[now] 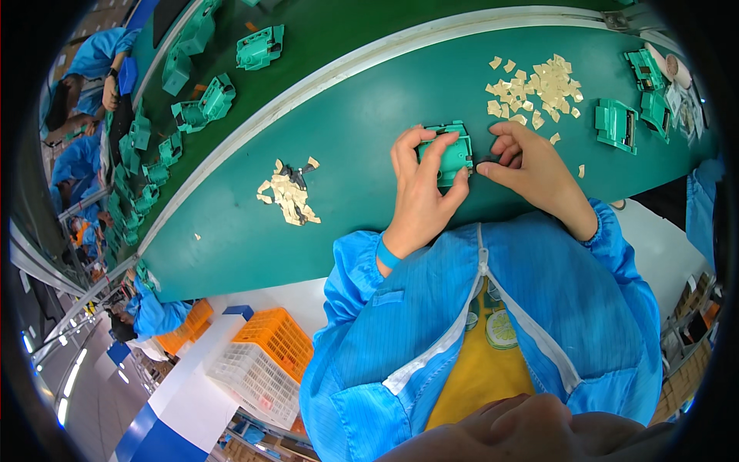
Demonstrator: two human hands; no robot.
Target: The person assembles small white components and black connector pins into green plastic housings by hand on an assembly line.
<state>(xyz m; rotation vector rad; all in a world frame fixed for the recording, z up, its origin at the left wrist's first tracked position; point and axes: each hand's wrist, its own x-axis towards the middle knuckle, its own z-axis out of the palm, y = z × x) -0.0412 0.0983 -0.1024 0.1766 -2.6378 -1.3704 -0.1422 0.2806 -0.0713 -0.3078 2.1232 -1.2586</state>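
On the green table, a green plastic housing with a dark strip along its right side sits in front of me. My left hand grips it from the left, fingers over its top and thumb at its near edge. Just to its right, my right hand is closed in a pinch, thumb and fingers round a small dark piece. That piece is close to the housing's right side; whether they touch I cannot tell. Cream paper-like scraps lie loose beyond my right hand.
Another pile of cream scraps with black bits lies to the left. More green housings stand at the right. Past a pale curved rail, a green belt carries several housings. Co-workers in blue are at the left; crates stand below.
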